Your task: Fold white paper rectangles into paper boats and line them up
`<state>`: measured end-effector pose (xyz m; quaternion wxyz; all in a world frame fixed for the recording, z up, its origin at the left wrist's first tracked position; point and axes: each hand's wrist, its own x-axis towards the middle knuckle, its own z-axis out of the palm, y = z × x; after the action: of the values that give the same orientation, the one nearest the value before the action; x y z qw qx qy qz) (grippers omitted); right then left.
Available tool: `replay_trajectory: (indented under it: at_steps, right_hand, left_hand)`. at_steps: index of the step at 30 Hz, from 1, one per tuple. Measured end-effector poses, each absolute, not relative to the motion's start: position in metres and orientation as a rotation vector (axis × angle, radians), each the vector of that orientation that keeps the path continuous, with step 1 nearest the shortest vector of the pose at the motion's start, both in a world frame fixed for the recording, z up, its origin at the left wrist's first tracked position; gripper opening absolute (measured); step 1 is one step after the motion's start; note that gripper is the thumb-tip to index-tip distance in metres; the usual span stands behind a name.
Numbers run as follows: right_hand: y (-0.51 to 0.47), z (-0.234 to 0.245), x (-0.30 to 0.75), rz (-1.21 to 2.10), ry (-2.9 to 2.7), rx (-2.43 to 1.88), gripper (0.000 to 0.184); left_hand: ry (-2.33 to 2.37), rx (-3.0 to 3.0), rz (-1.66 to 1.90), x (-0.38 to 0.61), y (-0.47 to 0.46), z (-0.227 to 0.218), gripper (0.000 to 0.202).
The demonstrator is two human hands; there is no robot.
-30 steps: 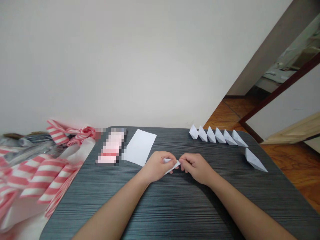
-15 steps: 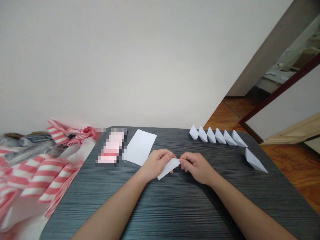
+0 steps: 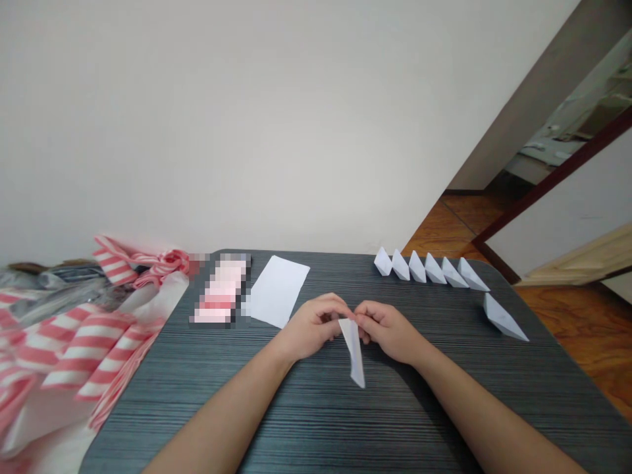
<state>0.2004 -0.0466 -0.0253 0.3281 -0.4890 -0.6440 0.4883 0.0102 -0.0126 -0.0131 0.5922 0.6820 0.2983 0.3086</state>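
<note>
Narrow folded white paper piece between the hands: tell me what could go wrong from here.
The narrow folded white paper piece hangs from a small pinch between the left hand and right hand, so it could slip onto the dark grey wood-grain tabletop. Its slim shape could also make a crease go crooked, leaving it unlike the row of folded white paper boats.
</note>
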Motion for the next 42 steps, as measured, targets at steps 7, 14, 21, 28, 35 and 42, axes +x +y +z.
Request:
replay_trajectory:
  at_steps: [7, 14, 21, 28, 35, 42]
  right_hand:
    - [-0.046, -0.033, 0.207, 1.258, -1.534, -1.283, 0.016]
    - [-0.043, -0.039, 0.214, 1.127, -1.256, -1.186, 0.038]
    - [-0.046, -0.037, 0.212, 0.927, -1.5, -1.243, 0.018]
    - [-0.045, -0.037, 0.214, 0.698, -1.615, -1.23, 0.016]
    - [-0.043, -0.042, 0.216, 0.694, -1.651, -1.279, 0.015]
    - [-0.042, -0.04, 0.216, 0.69, -1.654, -1.262, 0.008]
  left_hand:
    - [0.808, 1.593, 0.631, 0.008, -0.013, -0.018, 0.014]
    - [0.856, 1.632, 0.645, 0.007, -0.015, -0.018, 0.015]
    - [0.833, 1.549, 0.707, 0.009, -0.014, -0.021, 0.025]
    - [0.873, 1.564, 0.702, 0.008, -0.011, -0.028, 0.024]
    - [0.851, 1.592, 0.704, 0.008, -0.012, -0.025, 0.021]
    - [0.862, 1.604, 0.694, 0.007, -0.011, -0.025, 0.021]
